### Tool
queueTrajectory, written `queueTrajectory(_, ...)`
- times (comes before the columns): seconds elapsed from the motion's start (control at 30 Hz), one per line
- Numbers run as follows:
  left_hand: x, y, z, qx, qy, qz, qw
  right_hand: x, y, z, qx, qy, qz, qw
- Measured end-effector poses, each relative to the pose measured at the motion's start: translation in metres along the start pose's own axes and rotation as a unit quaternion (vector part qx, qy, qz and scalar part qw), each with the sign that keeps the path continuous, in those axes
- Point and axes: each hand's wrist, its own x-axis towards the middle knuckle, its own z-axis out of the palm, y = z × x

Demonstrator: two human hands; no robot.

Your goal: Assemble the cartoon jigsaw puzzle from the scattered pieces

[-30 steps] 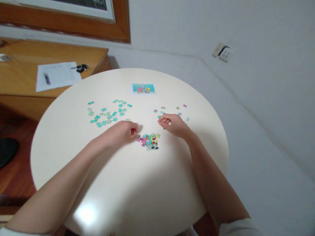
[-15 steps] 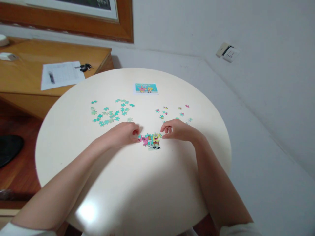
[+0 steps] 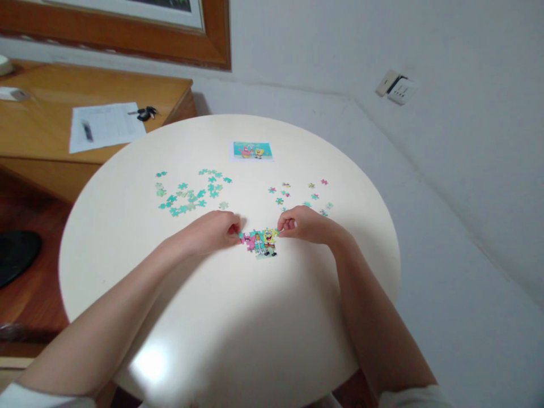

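A partly joined jigsaw puzzle [image 3: 260, 242] lies on the round white table [image 3: 238, 317], showing a pink figure at its left and a yellow figure at its right. My left hand [image 3: 223, 228] is closed at the puzzle's left edge, its fingertips pinched on that edge. At the upper right edge, my right hand [image 3: 304, 225] pinches a small puzzle piece [image 3: 277, 233] beside the yellow figure. Its fingertips partly cover that piece.
Loose teal puzzle pieces [image 3: 191, 197] spread beyond my left hand. Several mixed-colour pieces [image 3: 279, 201] lie beyond my right. A picture card [image 3: 252, 151] rests near the table's far edge. Left stands a wooden desk [image 3: 127, 88] with paper [image 3: 108, 127] and keys [image 3: 147, 113].
My right thumb and fingers have closed together on the piece at the puzzle's right edge. The left hand stays at the left edge. The view has shifted slightly.
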Motion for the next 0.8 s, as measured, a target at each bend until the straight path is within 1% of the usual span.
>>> queueTrajectory(0.23, -0.001, 0.005, -0.002, -0.012, -0.008, 0.002, 1.0, 0.001, 0.004, 0.001, 0.008, -0.01, 0.017, 1.0)
queueTrajectory(0.57, 0.0, 0.001, 0.001, -0.046, -0.034, 0.02, 0.998, -0.003, -0.007, -0.005, -0.008, -0.047, 0.039, 0.998)
queueTrajectory(0.67, -0.001, 0.006, 0.0, -0.037, -0.034, 0.021, 0.999, -0.005, -0.009, -0.005, -0.018, -0.057, 0.044, 0.997)
queueTrajectory(0.8, -0.001, 0.016, -0.002, -0.001, -0.053, 0.013, 0.999, -0.007, -0.014, -0.006, -0.047, -0.057, 0.058, 0.996)
